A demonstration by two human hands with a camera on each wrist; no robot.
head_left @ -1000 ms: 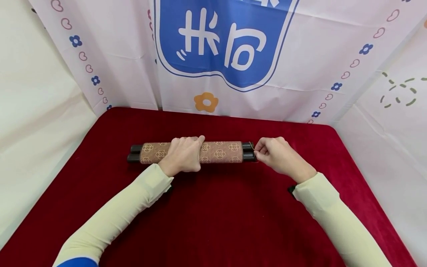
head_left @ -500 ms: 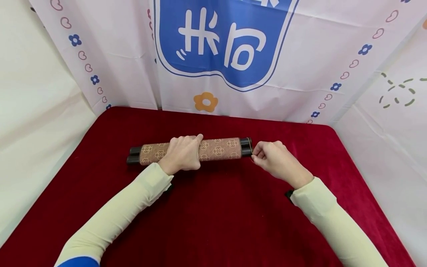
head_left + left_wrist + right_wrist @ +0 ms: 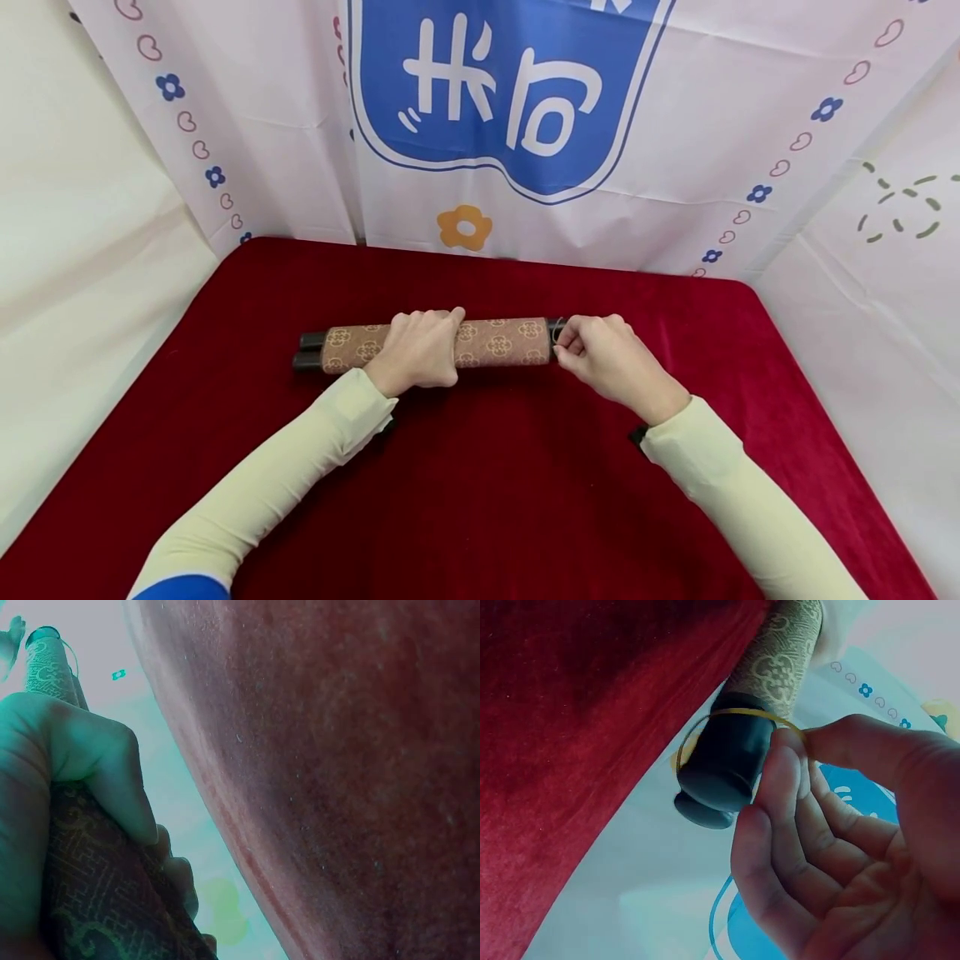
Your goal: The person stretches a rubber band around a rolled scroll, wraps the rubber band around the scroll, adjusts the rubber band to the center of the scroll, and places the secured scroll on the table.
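A rolled scroll (image 3: 502,342), covered in brown brocade with gold flower patterns, lies crosswise over the red cloth. Two black rod ends (image 3: 308,361) stick out side by side at its left. My left hand (image 3: 416,350) grips the scroll around its middle; the left wrist view has its thumb and fingers wrapped round the brocade (image 3: 105,877). At the scroll's right end, my right hand (image 3: 611,362) pinches a thin yellow rubber band (image 3: 742,712) between thumb and fingertips. The band loops around the black knobs (image 3: 724,761) there, stretched toward the fingers. In the head view this hand partly hides those knobs.
Red velvet cloth (image 3: 480,500) covers the table. Behind it hangs a white printed backdrop (image 3: 300,167) with a blue emblem (image 3: 502,100). White side walls (image 3: 90,275) rise at left and right.
The right hand has moved left with the rubber band, which now sits farther along the black ends. The scroll's right end rose slightly, then lowered; the left hand keeps its grip.
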